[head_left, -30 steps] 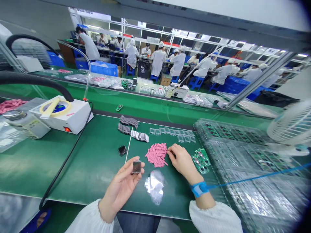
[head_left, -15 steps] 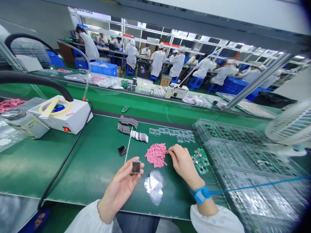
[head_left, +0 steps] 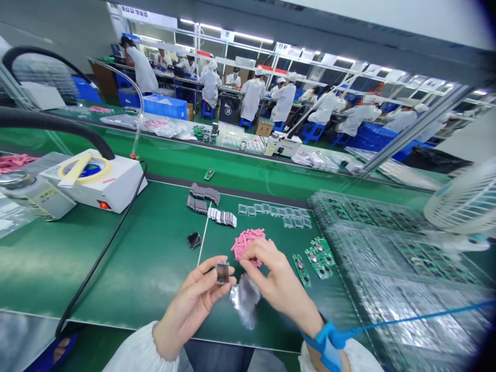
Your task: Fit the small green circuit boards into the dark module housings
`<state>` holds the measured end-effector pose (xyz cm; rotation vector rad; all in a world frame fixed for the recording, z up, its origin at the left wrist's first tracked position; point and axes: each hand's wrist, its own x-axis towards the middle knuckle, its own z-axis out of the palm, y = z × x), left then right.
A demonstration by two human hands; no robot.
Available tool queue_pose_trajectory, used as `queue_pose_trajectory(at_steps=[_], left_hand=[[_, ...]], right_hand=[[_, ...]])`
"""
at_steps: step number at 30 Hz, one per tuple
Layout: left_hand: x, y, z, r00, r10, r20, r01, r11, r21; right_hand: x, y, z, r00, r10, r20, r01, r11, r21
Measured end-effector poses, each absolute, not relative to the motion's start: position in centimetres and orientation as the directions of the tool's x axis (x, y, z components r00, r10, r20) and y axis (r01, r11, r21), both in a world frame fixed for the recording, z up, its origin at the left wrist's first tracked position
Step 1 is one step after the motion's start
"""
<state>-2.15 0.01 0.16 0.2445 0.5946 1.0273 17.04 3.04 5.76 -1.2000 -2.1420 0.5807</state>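
Observation:
Between its thumb and fingers, my left hand (head_left: 197, 294) holds a small square part with a dark face and clear rim (head_left: 222, 273). My right hand (head_left: 271, 274) is close beside it on the right, thumb and index finger pinched; whatever is at the fingertips is too small to make out. Partly behind my right hand lies a heap of pink strips (head_left: 243, 242). Clear plastic film (head_left: 242, 305) rests below, between my hands. A dark square part (head_left: 194, 240) lies on the green mat to the left.
Stacked grey-and-white pieces (head_left: 221, 217) and clear frames (head_left: 296, 221) lie at the back. Green circuit boards (head_left: 321, 258) sit right, beside clear trays (head_left: 387, 248). A white box (head_left: 96, 181), black cable (head_left: 104, 248) and bottle (head_left: 36, 196) stand left; a fan (head_left: 461, 196) is at far right.
My right hand has moved left from the pink heap's right edge toward my left hand, uncovering another circuit board. My left hand and its square part have shifted slightly right and down.

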Motion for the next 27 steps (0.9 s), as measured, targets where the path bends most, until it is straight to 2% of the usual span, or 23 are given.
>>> queue_pose_trajectory(at_steps=[4,10,20,27], left_hand=[[-2.1,0.0,0.0,0.398,0.861,-0.316,-0.73,0.506,0.46],[-2.1,0.0,-0.4,0.41,0.87,-0.274,-0.736,0.493,0.464],[-2.1,0.1,-0.5,0.409,0.866,-0.288,-0.746,0.499,0.441],[-2.1,0.0,-0.4,0.412,0.865,-0.286,-0.755,0.5,0.425]], right_hand=[[15.6,2.8,6.3,-0.493,0.818,0.297,0.597,0.566,-0.568],[14.8,3.2,6.3,-0.527,0.802,0.282,0.614,0.589,-0.526],[14.4,3.0,6.2,-0.528,0.81,0.257,0.621,0.574,-0.534],[13.9,3.2,5.7,-0.479,0.84,0.256,0.582,0.522,-0.623]])
